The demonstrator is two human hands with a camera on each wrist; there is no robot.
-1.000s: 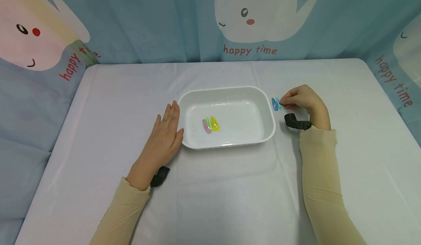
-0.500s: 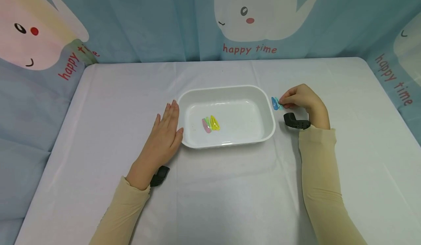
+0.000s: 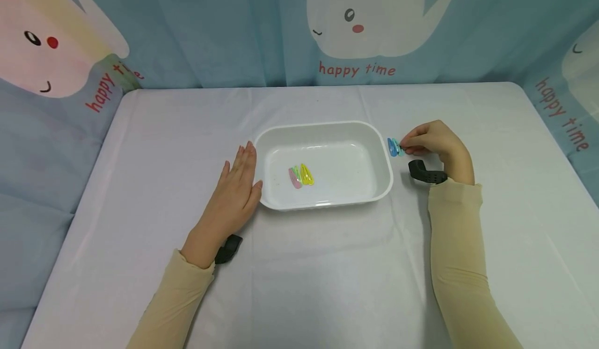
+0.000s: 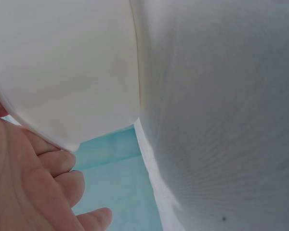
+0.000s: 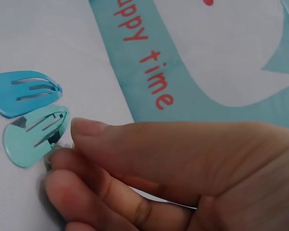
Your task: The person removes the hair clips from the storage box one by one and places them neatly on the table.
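In the head view my left hand [image 3: 228, 199] lies with straight fingers along the left end of a white tray [image 3: 323, 206]. The left wrist view has its fingers against the underside of the tray's rim [image 4: 70, 144]. Beyond the tray's right end, my right hand [image 3: 435, 142] pinches with thumb and index finger at the edge of a mint-green snap hair clip [image 5: 36, 132]. Its fingertips hide part of that edge. A blue snap hair clip [image 5: 19, 94] lies flat right beside the mint one. Inside the tray are a pink clip [image 3: 295, 179], a green clip [image 3: 297, 172] and yellow clips [image 3: 306, 175].
A white cloth [image 3: 323, 276] covers the table. Blue curtains [image 3: 224, 31] with whale prints and red lettering stand along its back and sides. Black wrist cameras [image 3: 427, 173] sit on both wrists, the right one close to the tray's right end.
My right hand has shifted very slightly to the right, its fingertips still at the mint clip. The left hand, the tray and the clips in it stay as they were.
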